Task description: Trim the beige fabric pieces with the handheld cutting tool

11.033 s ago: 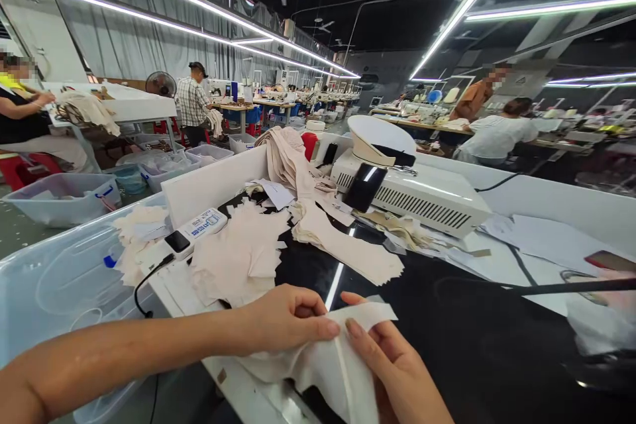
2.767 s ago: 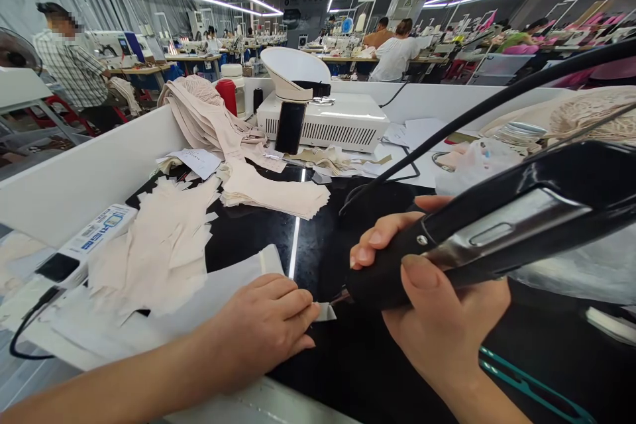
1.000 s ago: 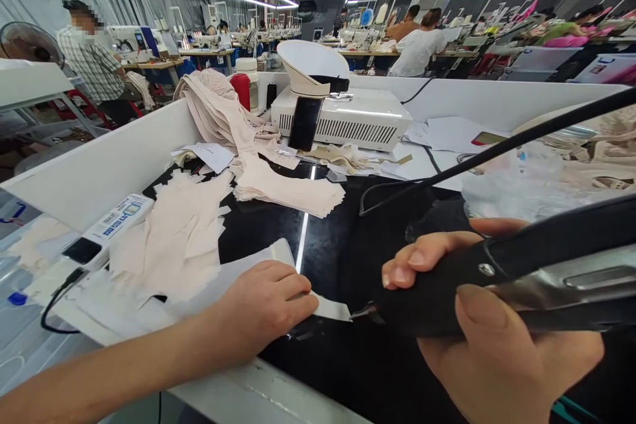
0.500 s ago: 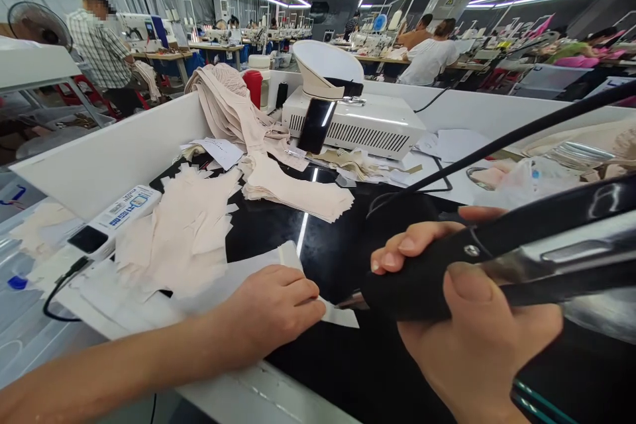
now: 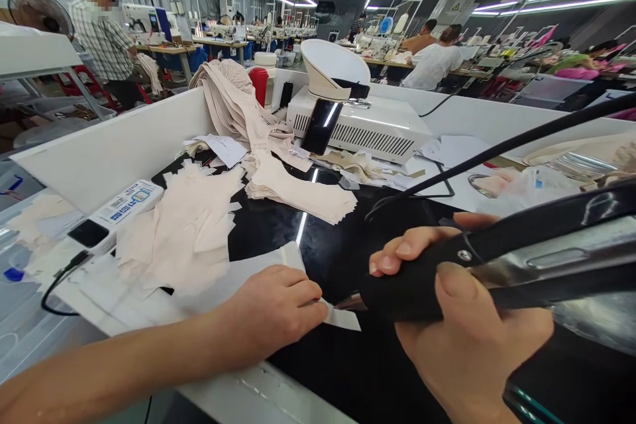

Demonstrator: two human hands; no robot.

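My left hand (image 5: pixel 275 308) lies low at the centre, fingers bent and closed over a thin white strip (image 5: pixel 346 320) that sticks out past the fingertips. Whether the strip is cloth or paper I cannot tell. In my right hand (image 5: pixel 472 331) is a black handheld tool (image 5: pixel 397 288), with a pointed metal tip and a long metal lever along its body. Its tip almost meets the strip beside my left fingertips; contact is unclear. A white sheet (image 5: pixel 238 281) extends behind my left hand. Farther left lies a pile of pale pink fabric pieces (image 5: pixel 181 225).
A stack of cut fabric (image 5: pixel 298 192) lies on the black glossy tabletop (image 5: pixel 328 252). Behind it stand a phone (image 5: pixel 320 126) and a white vented box (image 5: pixel 358 122). A black cable (image 5: pixel 501 142) crosses the right side. White panels (image 5: pixel 114 139) edge the table. People work beyond.
The view has tilted slightly, so the background sits a little lower. Both hands keep nearly the same pose, with the tool tip still close to the strip.
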